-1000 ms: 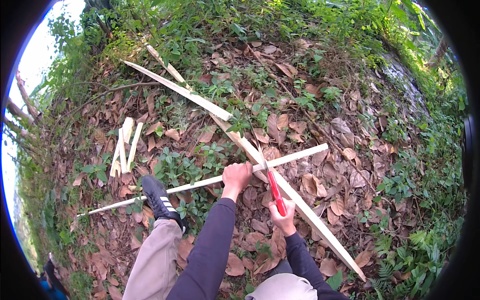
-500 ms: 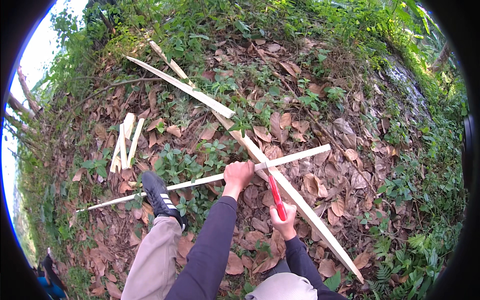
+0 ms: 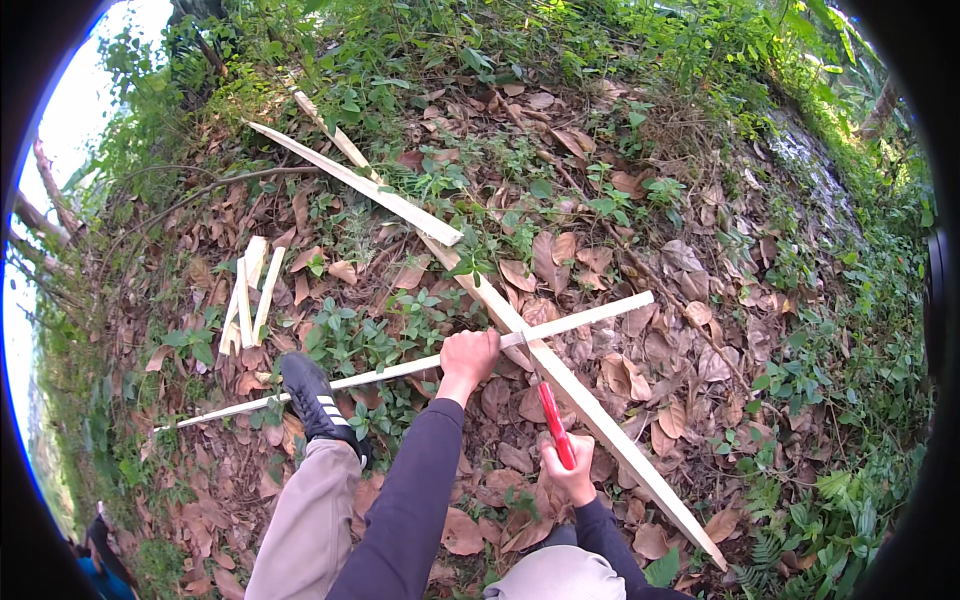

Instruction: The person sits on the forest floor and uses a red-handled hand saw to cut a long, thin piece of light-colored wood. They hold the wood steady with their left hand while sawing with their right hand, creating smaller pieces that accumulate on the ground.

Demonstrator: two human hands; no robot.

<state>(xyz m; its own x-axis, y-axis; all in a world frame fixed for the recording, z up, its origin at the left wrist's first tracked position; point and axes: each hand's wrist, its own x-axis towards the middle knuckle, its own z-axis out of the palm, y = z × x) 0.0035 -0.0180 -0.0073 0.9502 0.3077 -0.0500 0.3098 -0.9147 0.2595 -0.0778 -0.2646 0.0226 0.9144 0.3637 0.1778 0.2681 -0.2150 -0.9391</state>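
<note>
The fingers of your left hand are curled over the pale stick, and those of your right hand are wrapped round the red saw handle. The stick's long axis slants from lower left to upper right, crossing the thicker board just right of your left hand, the nearer one. From your right hand, that crossing lies ahead and slightly left, with the handle pointing toward it.
</note>
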